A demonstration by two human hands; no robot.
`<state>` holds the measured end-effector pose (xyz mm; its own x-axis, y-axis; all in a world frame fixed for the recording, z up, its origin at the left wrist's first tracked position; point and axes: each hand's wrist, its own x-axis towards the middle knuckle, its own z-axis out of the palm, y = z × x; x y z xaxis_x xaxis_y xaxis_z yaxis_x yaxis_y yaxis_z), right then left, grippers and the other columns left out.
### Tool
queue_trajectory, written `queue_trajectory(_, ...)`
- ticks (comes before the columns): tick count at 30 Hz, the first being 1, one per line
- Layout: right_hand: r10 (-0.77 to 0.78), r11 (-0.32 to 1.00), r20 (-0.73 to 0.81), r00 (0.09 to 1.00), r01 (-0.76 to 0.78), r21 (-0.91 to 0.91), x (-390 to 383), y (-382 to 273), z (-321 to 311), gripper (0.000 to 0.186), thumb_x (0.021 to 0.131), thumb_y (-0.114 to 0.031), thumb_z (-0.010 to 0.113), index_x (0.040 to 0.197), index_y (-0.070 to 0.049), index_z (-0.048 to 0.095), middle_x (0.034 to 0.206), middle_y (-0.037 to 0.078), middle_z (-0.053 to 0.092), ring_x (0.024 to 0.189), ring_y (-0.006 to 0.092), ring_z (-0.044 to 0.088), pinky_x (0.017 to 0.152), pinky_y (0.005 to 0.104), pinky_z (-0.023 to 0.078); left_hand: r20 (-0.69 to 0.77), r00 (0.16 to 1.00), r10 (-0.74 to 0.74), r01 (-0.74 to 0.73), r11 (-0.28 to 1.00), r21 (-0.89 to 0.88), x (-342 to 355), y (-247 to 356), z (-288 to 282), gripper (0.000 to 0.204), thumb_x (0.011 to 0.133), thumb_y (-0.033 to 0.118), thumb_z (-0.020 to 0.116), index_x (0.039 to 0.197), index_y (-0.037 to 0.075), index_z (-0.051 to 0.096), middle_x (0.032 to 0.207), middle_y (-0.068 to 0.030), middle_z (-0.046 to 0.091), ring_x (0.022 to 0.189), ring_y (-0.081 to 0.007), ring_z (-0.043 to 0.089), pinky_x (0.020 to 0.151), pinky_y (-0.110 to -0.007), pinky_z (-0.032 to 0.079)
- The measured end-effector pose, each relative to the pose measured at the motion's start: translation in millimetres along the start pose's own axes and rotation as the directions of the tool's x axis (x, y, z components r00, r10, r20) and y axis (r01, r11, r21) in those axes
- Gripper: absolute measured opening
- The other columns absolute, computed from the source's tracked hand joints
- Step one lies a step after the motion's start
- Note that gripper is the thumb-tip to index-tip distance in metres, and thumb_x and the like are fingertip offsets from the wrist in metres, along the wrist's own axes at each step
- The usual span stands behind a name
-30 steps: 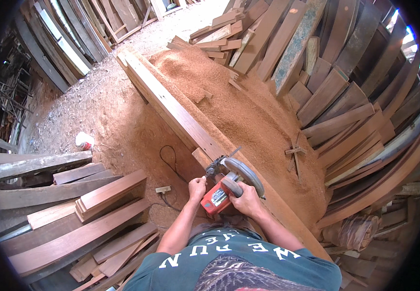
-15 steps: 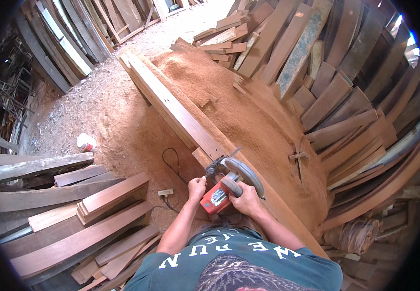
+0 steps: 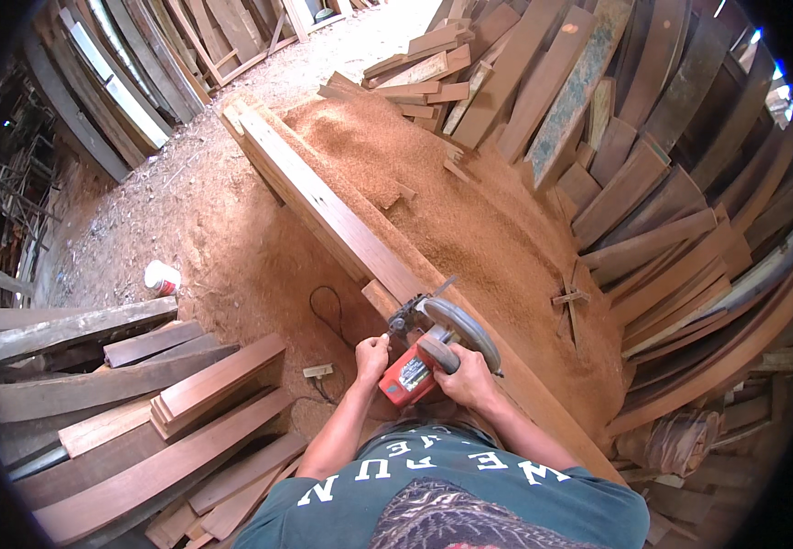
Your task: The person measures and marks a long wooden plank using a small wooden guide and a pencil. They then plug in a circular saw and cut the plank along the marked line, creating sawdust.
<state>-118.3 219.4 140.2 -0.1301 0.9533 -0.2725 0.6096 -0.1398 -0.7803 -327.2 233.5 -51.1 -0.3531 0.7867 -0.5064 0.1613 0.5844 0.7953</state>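
A red circular saw (image 3: 407, 377) with a grey blade guard (image 3: 463, 331) rests at the near part of a long wooden beam (image 3: 341, 212). My right hand (image 3: 468, 377) is wrapped round the saw's dark rear handle. On the saw's left side, my left hand (image 3: 372, 357) is closed in a pinch close to the front metal fittings (image 3: 405, 320). Whatever its fingertips hold is too small to make out. Beside the fittings, a short wood block (image 3: 380, 297) sits against the beam's left side. Part of the blade is hidden by the guard.
Orange sawdust (image 3: 497, 247) is heaped right of the beam. Stacked boards (image 3: 186, 439) lie at the near left, and leaning planks (image 3: 680, 201) line the right. A black cord (image 3: 328, 302) and white socket block (image 3: 318, 371) lie on the ground, with a white-and-red tub (image 3: 162, 277) farther left.
The surroundings shift slightly in the picture, as my view moves a little. Both hands and the saw keep the same places on the beam.
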Motion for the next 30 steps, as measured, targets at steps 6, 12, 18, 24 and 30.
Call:
queue_trajectory(6,0.011,1.000,0.009,1.000,-0.011,0.000,11,-8,6,0.030,0.080,-0.019,0.075,0.105,-0.003,0.072,0.091,0.028,0.072,0.092,0.0450,0.071,0.082,0.0495,0.056,0.000,1.000,0.008,-0.008,0.999,-0.045,12,3,-8,0.039,0.098,0.032,0.066,0.085,-0.003,0.075,0.074,-0.0085,0.072,0.065,-0.0146,0.063,0.062,-0.035,0.050)
queue_trajectory(12,0.024,1.000,0.013,1.000,-0.024,-0.007,21,-18,11,0.031,0.080,-0.019,0.075,0.106,-0.003,0.072,0.092,0.027,0.072,0.092,0.0449,0.071,0.083,0.0492,0.056,0.036,0.998,-0.046,0.048,0.998,-0.032,19,13,-19,0.039,0.099,0.033,0.066,0.082,-0.001,0.074,0.067,-0.0051,0.066,0.059,-0.0119,0.058,0.056,-0.034,0.046)
queue_trajectory(18,0.034,0.999,0.027,0.999,-0.033,-0.013,32,-22,22,0.033,0.080,-0.021,0.075,0.108,-0.004,0.072,0.093,0.028,0.072,0.093,0.0445,0.071,0.085,0.0496,0.056,-0.024,1.000,0.013,-0.014,0.999,-0.053,39,0,-22,0.040,0.098,0.034,0.067,0.082,-0.002,0.074,0.063,-0.0055,0.064,0.056,-0.0125,0.057,0.052,-0.035,0.046)
queue_trajectory(24,0.033,0.999,0.018,0.999,-0.033,-0.024,41,-30,30,0.029,0.081,-0.019,0.075,0.104,-0.002,0.071,0.092,0.027,0.072,0.092,0.0436,0.072,0.082,0.0474,0.056,0.014,1.000,-0.010,0.010,1.000,-0.023,52,1,-33,0.041,0.098,0.034,0.067,0.081,-0.002,0.074,0.061,-0.0060,0.063,0.050,-0.0139,0.056,0.049,-0.036,0.045)
queue_trajectory(30,0.045,0.999,0.024,0.999,-0.045,-0.014,50,-43,36,0.029,0.080,-0.020,0.075,0.104,-0.003,0.071,0.092,0.027,0.072,0.092,0.0439,0.071,0.082,0.0482,0.057,0.026,0.997,-0.072,0.072,0.997,0.006,54,24,-48,0.041,0.098,0.035,0.067,0.081,-0.002,0.074,0.060,-0.0058,0.062,0.048,-0.0138,0.055,0.046,-0.036,0.043)
